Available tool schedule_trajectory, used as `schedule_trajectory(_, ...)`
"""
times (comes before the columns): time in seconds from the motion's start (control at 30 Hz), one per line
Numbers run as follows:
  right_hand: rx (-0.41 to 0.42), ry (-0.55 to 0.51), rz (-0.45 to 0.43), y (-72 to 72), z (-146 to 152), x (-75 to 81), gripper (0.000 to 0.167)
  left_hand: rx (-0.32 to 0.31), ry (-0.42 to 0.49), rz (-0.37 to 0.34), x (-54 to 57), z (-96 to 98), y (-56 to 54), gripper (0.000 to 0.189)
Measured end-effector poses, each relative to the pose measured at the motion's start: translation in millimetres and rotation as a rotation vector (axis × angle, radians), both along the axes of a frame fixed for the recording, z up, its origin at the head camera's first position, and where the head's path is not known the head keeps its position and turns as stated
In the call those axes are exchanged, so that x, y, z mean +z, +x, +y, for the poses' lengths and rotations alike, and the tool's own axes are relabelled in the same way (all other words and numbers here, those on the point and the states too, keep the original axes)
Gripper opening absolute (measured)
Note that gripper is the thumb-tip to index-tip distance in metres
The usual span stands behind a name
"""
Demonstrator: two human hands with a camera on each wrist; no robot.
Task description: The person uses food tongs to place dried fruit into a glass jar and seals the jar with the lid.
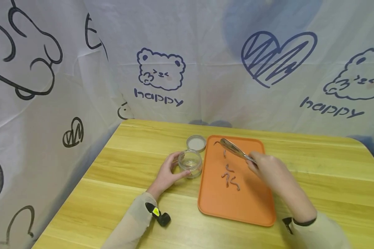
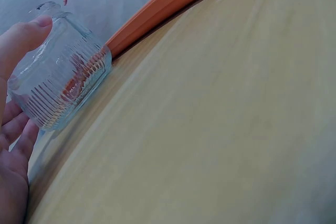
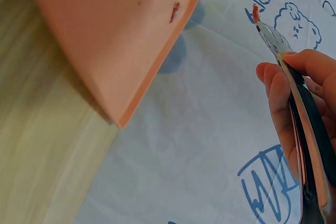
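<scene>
My left hand (image 1: 168, 175) holds a clear glass jar (image 1: 190, 170) around its side, thumb in front and fingers behind. The jar stands open-mouthed on the table just left of an orange tray (image 1: 249, 204); ribbed glass shows in the left wrist view. Above the tray, my right hand (image 1: 269, 169) grips metal tongs (image 1: 233, 147), their tips pointing up and left. A reddish worm-like piece (image 3: 255, 14) sticks out from the tong tips. Several more brownish-red worm-like pieces (image 1: 234, 184) lie curled on the tray below the tongs.
A round lid (image 1: 196, 143) lies on the wooden table (image 1: 121, 166) behind the jar, close to the tray's far left corner. White cloth (image 1: 212, 79) with drawn bears and hearts hangs along the table's back and left side.
</scene>
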State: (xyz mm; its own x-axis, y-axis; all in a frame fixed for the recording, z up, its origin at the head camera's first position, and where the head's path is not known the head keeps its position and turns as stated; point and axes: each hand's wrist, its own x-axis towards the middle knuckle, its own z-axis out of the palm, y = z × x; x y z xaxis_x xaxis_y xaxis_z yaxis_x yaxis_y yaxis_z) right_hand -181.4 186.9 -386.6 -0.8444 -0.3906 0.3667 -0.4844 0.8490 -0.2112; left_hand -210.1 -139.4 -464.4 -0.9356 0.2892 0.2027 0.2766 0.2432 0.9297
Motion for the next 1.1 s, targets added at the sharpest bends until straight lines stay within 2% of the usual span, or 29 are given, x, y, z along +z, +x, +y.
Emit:
schedule_trajectory(0.07, 0.010, -0.001, 0.008, -1.0, -2.7, 1.6, 0.011, 0.002, 0.002, 0.001, -2.6, -0.1, -1.3, 0.070)
schedule_trajectory(0.27, 0.083, -0.002, 0.068, -3.6, -10.8, 3.5, 0.009, 0.019, 0.014, 0.005, -29.7, -3.7, -15.1, 0.073)
schedule_trajectory(0.33, 0.118, 0.004, 0.102, -4.9, -14.3, 3.6, 0.011, 0.024, 0.019, 0.013, -32.2, -4.1, -16.2, 0.072)
schedule_trajectory(0.5, 0.182, 0.004, 0.127, -5.1, -26.3, 4.9, 0.013, 0.032, 0.020, 0.030, -32.4, -4.0, -15.9, 0.071)
schedule_trajectory(0.73, 0.210, 0.022, 0.166, -3.7, -42.9, 5.5, 0.010, 0.039, 0.016, 0.037, -32.4, -3.8, -15.7, 0.071)
schedule_trajectory(0.9, 0.206, 0.101, 0.203, -3.4, -52.3, 4.1, 0.022, 0.038, 0.017, 0.031, -33.2, -4.0, -16.4, 0.071)
schedule_trajectory(1.0, 0.207, 0.107, 0.170, -1.2, -56.5, 3.1, 0.014, 0.029, 0.023, 0.027, -33.4, -4.5, -16.6, 0.071)
schedule_trajectory(1.07, 0.210, 0.100, 0.140, 0.4, -58.8, 2.6, 0.013, 0.019, 0.021, 0.020, -24.9, -3.4, -12.3, 0.071)
schedule_trajectory(1.1, 0.213, 0.094, 0.125, 1.2, -59.7, 2.3, 0.015, 0.018, 0.022, 0.018, -24.9, -3.3, -12.4, 0.071)
